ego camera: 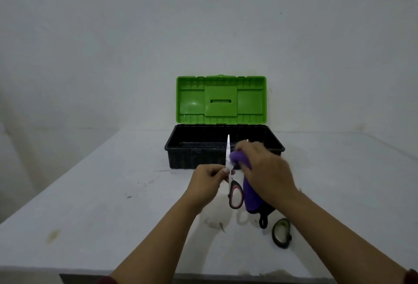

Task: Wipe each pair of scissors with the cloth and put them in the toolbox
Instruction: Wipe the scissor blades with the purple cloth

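The left hand (207, 178) pinched the red-handled scissors (233, 184) near the middle, with the blades pointing up and far, toward the open toolbox (181, 148). The right hand (264, 170) squeezed the purple cloth (248, 195) against the right side of the blades. The box sat just past the blade tip. More scissors with a black handle (263, 221) and a green handle (281, 232) lay near, on the table (90, 193).
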